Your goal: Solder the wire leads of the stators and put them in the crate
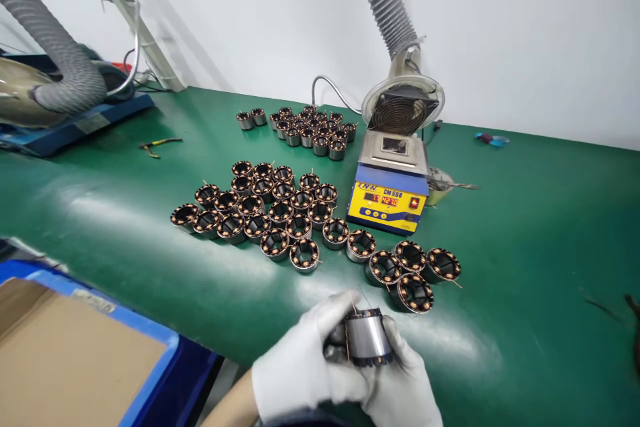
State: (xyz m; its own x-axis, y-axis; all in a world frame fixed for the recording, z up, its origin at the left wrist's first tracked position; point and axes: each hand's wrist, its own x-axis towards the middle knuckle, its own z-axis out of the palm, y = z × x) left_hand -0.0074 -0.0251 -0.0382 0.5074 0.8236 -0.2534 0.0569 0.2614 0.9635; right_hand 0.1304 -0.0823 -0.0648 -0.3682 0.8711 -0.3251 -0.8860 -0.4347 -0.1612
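Observation:
Both my hands wear white gloves and meet at the near edge of the green table [525, 267]. My left hand [305, 363] and my right hand [403, 387] are closed together around one motor stator [367, 339], a grey steel ring with copper windings, lying on its side with thin wire ends sticking out. Just beyond it, several more stators [280, 210] stand in rows on the mat, and a small cluster [413, 270] sits nearest my hands.
A yellow-and-blue solder pot [390, 200] with a red display stands mid-table under a fume hose with a fan [401, 107]. Another stator batch [313, 128] lies behind. Pliers [157, 145] lie at left, a blue bin with cardboard [75, 353] at near left.

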